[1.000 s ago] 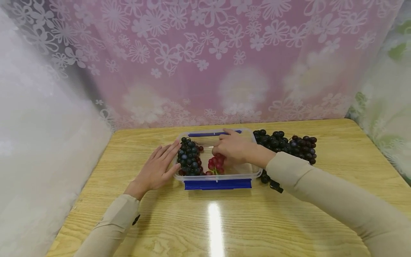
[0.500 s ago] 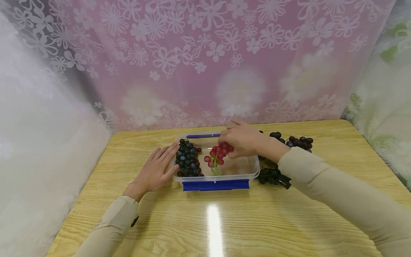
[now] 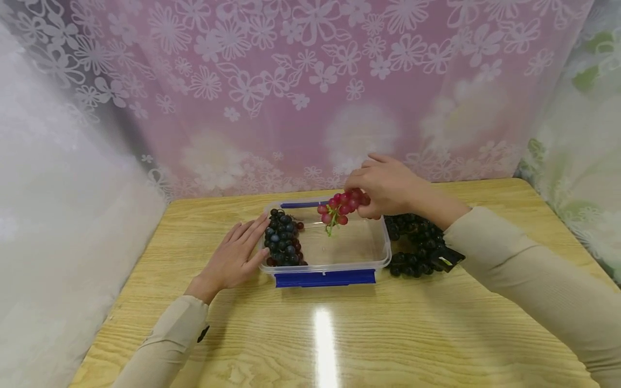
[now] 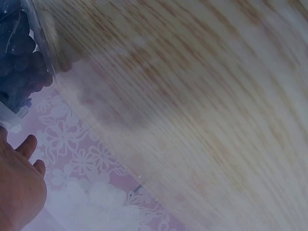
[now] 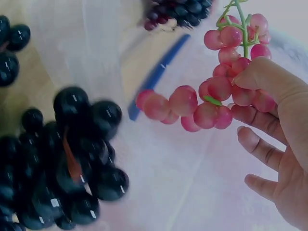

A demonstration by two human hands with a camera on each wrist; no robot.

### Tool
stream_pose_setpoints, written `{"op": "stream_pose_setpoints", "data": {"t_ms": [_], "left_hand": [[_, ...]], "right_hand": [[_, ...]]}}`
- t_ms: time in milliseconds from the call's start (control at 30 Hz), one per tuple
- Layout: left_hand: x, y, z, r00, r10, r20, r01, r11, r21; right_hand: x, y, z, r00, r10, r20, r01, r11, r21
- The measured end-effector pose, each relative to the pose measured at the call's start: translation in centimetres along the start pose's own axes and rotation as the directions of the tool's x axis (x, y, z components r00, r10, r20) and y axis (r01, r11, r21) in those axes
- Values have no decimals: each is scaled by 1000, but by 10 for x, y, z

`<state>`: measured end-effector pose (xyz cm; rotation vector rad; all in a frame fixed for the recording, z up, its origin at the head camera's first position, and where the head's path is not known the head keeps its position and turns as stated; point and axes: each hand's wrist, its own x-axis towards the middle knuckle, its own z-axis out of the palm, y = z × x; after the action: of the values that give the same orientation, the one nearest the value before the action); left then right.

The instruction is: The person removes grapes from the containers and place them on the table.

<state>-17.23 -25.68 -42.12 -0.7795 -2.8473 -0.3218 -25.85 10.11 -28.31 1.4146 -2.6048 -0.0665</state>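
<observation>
My right hand pinches a bunch of red grapes between thumb and forefinger, above the back right of a clear plastic box with blue side clips. In the right wrist view the red grapes hang from the pinch, green stem upward, the other fingers spread apart. My left hand rests its straight fingertips against the box's left wall. Inside, at the left end, lie dark grapes with some reddish ones beside them. The left wrist view shows only part of the left hand, next to the box corner.
Black grapes lie on the wooden table just right of the box, partly under the right forearm. A pink flowered cloth hangs behind the table's far edge. Pale cloths stand at both sides.
The right hand has lifted the red grapes from the box floor, moving up, back and to the right. The left hand has stayed at the box's left wall.
</observation>
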Motion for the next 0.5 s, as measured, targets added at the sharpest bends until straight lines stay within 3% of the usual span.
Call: {"op": "stream_pose_setpoints", "data": {"t_ms": [500], "left_hand": [[1, 1, 1, 1000, -7, 1, 7, 1000, -7]], "right_hand": [[-33, 40, -32, 994, 90, -66, -82, 990, 116]]}}
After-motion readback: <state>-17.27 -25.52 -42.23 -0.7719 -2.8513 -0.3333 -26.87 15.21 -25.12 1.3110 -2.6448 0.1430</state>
